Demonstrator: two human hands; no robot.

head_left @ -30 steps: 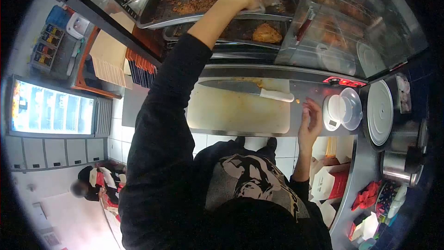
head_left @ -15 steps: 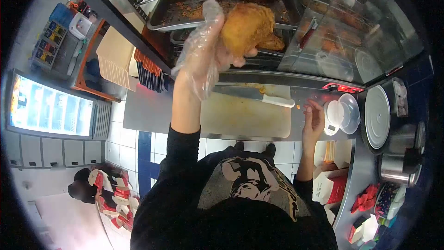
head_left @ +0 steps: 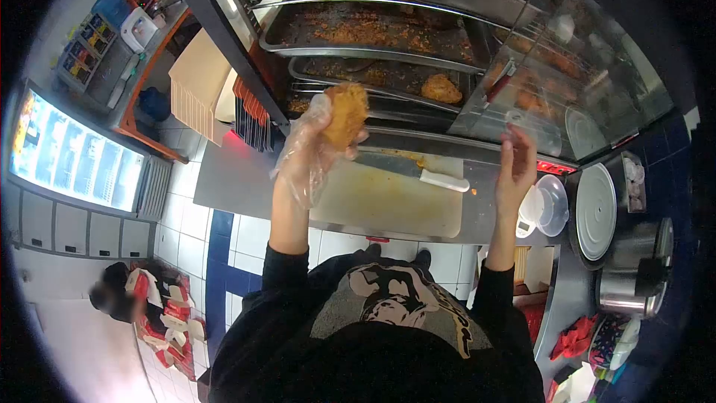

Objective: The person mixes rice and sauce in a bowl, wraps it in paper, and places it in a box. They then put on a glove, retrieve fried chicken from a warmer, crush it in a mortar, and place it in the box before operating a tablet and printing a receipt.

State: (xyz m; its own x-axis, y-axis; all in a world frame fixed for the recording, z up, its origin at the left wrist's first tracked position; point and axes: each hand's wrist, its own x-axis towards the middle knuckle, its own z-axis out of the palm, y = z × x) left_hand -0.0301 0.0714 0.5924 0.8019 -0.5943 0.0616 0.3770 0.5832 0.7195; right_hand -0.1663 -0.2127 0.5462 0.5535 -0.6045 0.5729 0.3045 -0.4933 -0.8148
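My left hand (head_left: 304,155), in a clear plastic glove, grips a golden piece of fried chicken (head_left: 346,115) above the left side of a cutting board (head_left: 388,203). Bare, with fingers raised and apart, my right hand (head_left: 516,172) is in front of the sliding glass door (head_left: 548,75) of the warming cabinet; whether it touches the glass I cannot tell. A knife (head_left: 445,180) with a white handle lies along the board's far edge, its blade partly hidden. Another piece of fried chicken (head_left: 441,89) rests on a lower tray (head_left: 388,88) inside the cabinet.
Crumb-covered metal trays (head_left: 365,51) fill the cabinet racks. To the right stand a small white scale (head_left: 526,225), a clear plastic bowl (head_left: 553,206), a white lid (head_left: 597,201) and a metal pot (head_left: 630,287). A person (head_left: 112,291) is at lower left beside red-and-white boxes (head_left: 177,325).
My left hand has drawn back from the cabinet with the fried chicken, down and to the left. My right hand has risen toward the glass door. The view has shifted slightly.
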